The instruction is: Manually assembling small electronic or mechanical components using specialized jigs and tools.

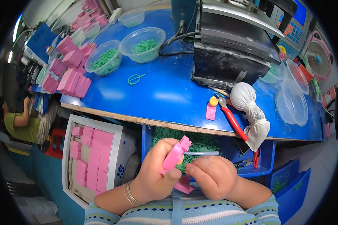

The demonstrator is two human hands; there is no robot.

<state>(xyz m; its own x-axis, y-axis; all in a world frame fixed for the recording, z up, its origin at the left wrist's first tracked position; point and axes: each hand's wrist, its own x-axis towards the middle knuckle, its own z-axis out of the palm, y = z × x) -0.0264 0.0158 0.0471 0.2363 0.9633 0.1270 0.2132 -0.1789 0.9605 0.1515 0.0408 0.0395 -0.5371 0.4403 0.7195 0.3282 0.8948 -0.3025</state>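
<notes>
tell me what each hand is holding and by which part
The left hand holds a pink piece by its left side. The right hand is pinched close beside it, at a green bit; whether it grips that cannot be told.

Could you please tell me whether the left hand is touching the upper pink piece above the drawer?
Touching: the head view shows the left hand holding the pink piece, whose left edge lies directly against it without a gap.

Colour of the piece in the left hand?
Pink piece, left hand; best in head view.
</notes>
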